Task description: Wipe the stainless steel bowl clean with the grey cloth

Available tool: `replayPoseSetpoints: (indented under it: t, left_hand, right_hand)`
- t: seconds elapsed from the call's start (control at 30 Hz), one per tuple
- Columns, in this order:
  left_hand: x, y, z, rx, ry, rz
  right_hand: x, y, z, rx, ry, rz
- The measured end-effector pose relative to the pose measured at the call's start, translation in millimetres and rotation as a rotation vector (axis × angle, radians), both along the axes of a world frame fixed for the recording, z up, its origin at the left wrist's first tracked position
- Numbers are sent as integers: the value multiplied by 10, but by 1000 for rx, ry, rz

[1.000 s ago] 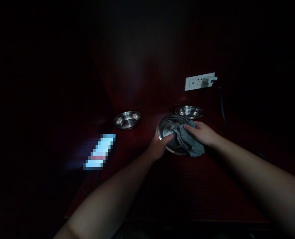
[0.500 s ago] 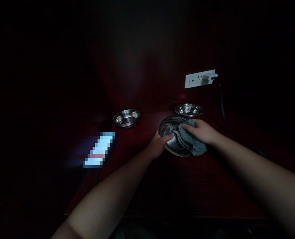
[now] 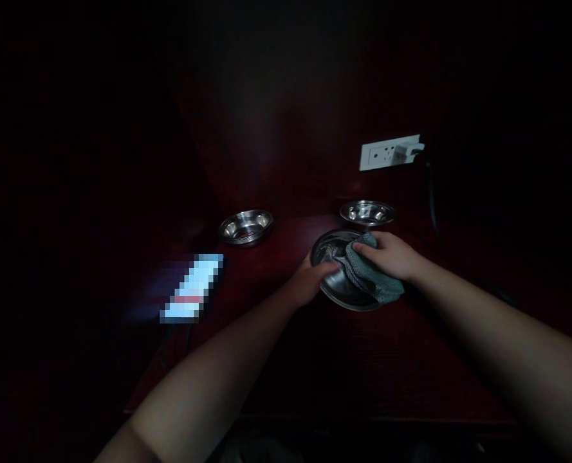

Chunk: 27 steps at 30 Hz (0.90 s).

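Note:
A shiny metal bowl point(image 3: 332, 283) is tilted with its inside facing me, above the dark red table. My left hand point(image 3: 309, 280) grips its left rim, the thumb over the inner side and the fingers hidden behind. In my right hand point(image 3: 389, 254) a grey-green cloth point(image 3: 375, 276) is bunched, the thumb on top. The cloth lies against the bowl's inside and hangs over its right rim. Behind the held bowl, another metal bowl point(image 3: 367, 213) stands on the table. To the left sits a stack of similar metal bowls point(image 3: 246, 228).
A lit, blurred-out screen point(image 3: 192, 288) is at the left, with a thin cable point(image 3: 189, 337) near it. On the back wall is a white power socket point(image 3: 389, 153) with a plug in it; its dark cord point(image 3: 432, 199) hangs down. The table's front edge point(image 3: 363, 419) runs along the bottom.
The held bowl has shifted slightly down and to the right, and the cloth has moved a little with it. Both hands keep their grips.

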<state>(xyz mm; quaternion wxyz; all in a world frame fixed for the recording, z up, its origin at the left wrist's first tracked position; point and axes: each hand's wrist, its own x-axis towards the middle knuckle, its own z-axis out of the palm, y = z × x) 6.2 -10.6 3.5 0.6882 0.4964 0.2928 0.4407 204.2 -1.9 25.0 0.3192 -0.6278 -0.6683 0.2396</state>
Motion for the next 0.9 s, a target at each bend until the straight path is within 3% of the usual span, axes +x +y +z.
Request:
replayPoseSetpoints:
  t: [0.9]
  left_hand:
    - [14, 21, -21, -18, 16, 20]
  right_hand:
    - [-5, -6, 11, -10, -32, -3]
